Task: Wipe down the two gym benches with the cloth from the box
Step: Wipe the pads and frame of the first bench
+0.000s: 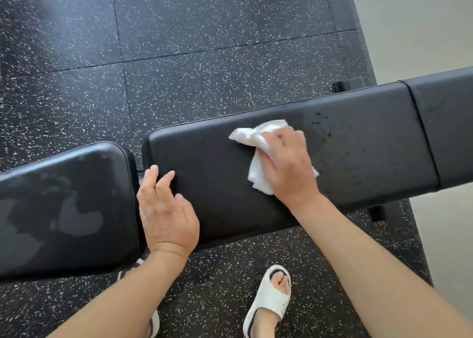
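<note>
While the right hand (286,163) presses the bunched white cloth (256,143) against the bench pad (358,143), the left hand (166,209) rests relaxed on that pad's near corner, holding nothing. Droplets (321,126) just beyond the right hand could be missed if strokes stop short. No box shows.

the long black padded surface (358,143) lies bare to the right of the crumpled white cloth (258,153), apart from a patch of dark droplets (323,126) just beside it. leftward, bare pad runs to the left hand (166,209), whose fingers rest at the pad's end. a narrow gap (138,169) parts this pad from the smeared black seat pad (64,204). the speckled black rubber floor (179,56) beyond is open; the pale wall (422,18) closes the right side.
</note>
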Available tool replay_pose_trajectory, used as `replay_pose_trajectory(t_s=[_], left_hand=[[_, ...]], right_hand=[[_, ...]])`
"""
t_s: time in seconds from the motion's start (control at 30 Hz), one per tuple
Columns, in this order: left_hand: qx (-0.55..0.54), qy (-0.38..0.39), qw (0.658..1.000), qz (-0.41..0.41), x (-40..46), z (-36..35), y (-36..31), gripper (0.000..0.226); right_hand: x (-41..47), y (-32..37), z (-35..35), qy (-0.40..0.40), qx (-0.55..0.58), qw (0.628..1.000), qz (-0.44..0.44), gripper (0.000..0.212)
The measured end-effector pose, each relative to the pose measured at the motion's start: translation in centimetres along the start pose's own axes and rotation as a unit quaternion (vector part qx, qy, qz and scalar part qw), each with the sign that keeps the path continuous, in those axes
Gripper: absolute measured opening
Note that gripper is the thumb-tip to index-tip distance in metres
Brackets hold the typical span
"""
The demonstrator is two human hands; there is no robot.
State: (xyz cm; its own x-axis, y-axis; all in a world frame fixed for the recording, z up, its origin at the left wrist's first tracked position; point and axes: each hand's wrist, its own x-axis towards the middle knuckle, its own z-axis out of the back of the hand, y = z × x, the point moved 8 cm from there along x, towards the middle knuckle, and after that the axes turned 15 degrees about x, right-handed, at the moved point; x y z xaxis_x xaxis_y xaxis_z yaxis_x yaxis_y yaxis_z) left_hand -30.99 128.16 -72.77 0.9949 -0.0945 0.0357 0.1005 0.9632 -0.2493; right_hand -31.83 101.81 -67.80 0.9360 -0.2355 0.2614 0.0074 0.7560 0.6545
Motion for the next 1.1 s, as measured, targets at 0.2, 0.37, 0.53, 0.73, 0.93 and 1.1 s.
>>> replay_pose_trajectory(t_s=[0.2, 0.37, 0.53, 0.73, 0.93, 1.1], left_hand=[[-0.001, -0.004, 1.000, 0.002, 0.1, 0.0, 0.1, 0.048], [0.001, -0.001, 1.000, 0.000, 0.1, -0.3, 0.3, 0.050], [0.007, -0.005, 1.000, 0.000, 0.2, -0.3, 0.2, 0.050], [-0.004, -0.011, 1.000, -0.002, 0.0, 0.0, 0.0, 0.048], [-0.013, -0.013, 1.000, -0.002, 0.1, 0.2, 0.0, 0.049], [-0.005, -0.007, 1.000, 0.007, 0.1, 0.0, 0.2, 0.050]], right_hand=[[-5.0, -2.1, 2.1, -0.027, -0.058, 0.994, -0.091, 0.024], [-3.1, 6.0, -6.0, 0.018, 0.003, 0.998, -0.055, 0.023], [-2.0, 8.7, -8.1, 0.047, 0.059, 0.997, -0.019, 0.021], [-5.9, -0.3, 1.8, 0.010, -0.001, 1.000, -0.020, 0.032], [-8.3, -0.4, 0.9, -0.041, -0.039, 0.992, -0.110, 0.024], [-5.8, 7.0, -7.1, -0.008, 0.007, 0.998, -0.069, 0.024]])
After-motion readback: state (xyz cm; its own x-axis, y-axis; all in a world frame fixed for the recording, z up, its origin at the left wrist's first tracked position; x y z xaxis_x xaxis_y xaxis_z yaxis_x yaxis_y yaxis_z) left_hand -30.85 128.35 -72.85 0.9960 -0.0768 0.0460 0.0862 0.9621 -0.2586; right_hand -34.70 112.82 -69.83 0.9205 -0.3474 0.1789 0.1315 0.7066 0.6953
